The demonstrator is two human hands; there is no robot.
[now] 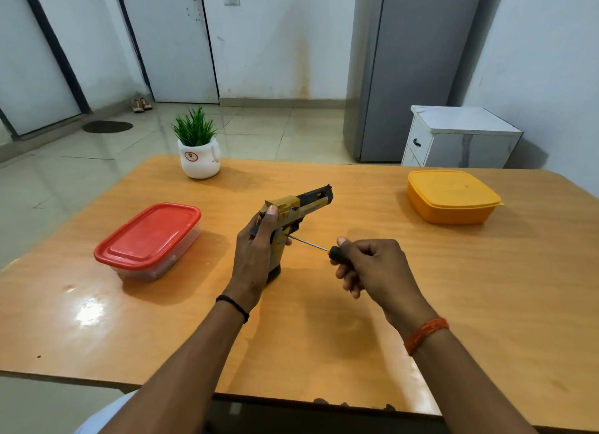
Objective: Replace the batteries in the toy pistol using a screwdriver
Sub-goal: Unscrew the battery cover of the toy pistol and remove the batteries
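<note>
A yellow and black toy pistol stands upright at the middle of the table, its grip base on the wood and its barrel pointing away to the right. My left hand grips the pistol's handle from the left, thumb up along the back. My right hand holds the black and yellow handle of a screwdriver. The thin metal shaft runs left, and its tip touches the right side of the pistol's grip.
A clear box with a red lid sits left of the pistol. An orange lidded box is at the far right. A potted plant stands at the table's far edge. The wooden table spreads around my arms.
</note>
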